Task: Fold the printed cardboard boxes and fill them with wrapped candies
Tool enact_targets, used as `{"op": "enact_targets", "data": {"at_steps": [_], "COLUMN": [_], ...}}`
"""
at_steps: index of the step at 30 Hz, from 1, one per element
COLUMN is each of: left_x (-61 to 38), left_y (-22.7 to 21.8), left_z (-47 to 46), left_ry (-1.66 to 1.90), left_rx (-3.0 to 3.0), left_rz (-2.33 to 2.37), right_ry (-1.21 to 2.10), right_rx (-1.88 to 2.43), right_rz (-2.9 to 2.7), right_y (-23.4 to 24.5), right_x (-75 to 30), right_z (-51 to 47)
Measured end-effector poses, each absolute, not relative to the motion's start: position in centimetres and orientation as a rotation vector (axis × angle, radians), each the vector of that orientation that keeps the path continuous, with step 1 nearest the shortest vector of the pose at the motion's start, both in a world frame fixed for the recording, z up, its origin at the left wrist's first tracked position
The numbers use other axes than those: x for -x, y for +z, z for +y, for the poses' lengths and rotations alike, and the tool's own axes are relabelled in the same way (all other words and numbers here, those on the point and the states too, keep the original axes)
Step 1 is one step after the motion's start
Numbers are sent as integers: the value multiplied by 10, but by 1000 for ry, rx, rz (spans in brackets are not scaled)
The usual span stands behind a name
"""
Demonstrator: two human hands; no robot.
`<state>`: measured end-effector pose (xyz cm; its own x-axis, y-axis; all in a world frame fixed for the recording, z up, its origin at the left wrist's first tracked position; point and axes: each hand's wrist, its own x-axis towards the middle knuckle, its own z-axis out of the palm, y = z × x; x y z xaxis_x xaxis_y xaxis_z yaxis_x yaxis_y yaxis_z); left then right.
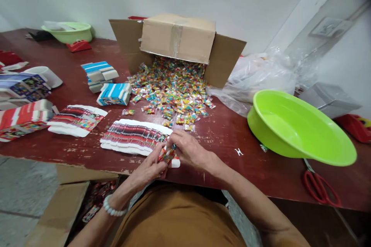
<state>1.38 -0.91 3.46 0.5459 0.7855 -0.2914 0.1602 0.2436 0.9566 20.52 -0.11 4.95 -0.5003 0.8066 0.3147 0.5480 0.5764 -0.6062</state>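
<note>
Near the table's front edge, my left hand (152, 165) is closed round a small red printed carton (165, 156). My right hand (187, 147) pinches at the carton's top, with a bit of a candy packet (173, 146) showing at the fingertips. Just left of and behind both hands lies a fanned row of flat printed cartons (135, 136), red, black and white. Beyond it, a heap of small clear packets of colourful candies (176, 92) spills from a cardboard box (178, 34) lying on its side. The fingers hide part of the carton.
A bright green basin (301, 131) stands at right, above red-handled scissors (320, 187). More flat cartons (77, 120), blue bundles (114, 93) and red bundles (26, 117) lie at left. Below the table edge, an open cardboard box (62, 210) holds filled packs. Clear plastic bags (257, 75) sit behind.
</note>
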Motion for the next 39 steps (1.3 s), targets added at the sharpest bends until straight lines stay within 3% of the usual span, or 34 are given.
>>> {"op": "enact_targets", "data": {"at_steps": [10,17,25,27,32,39], "left_x": [-15,-23,-24,-26,-29,-25], "left_y": [23,15,21,22,25,28], "left_z": [-21,-25,-25,-25,-25,-24], "left_ry": [578,708,722,726,765,745], "left_rx": [-1139,-1046,-1085,-1069,-1010,-1104], "left_rz": [870,891,931,933,962,1010], "right_ry": [544,1103,1518,1410,718,875], "right_rx": [1351,1154,1144,1199,1305,1398], "right_rz": [-2261,-1879,-1351,-1321,-1819,-2134], "right_y": [58,48,34,35,38,58], "right_x": [-197,-206,-202,-199,-199,-218], "right_z": [0,4,8,4,-6,3]}}
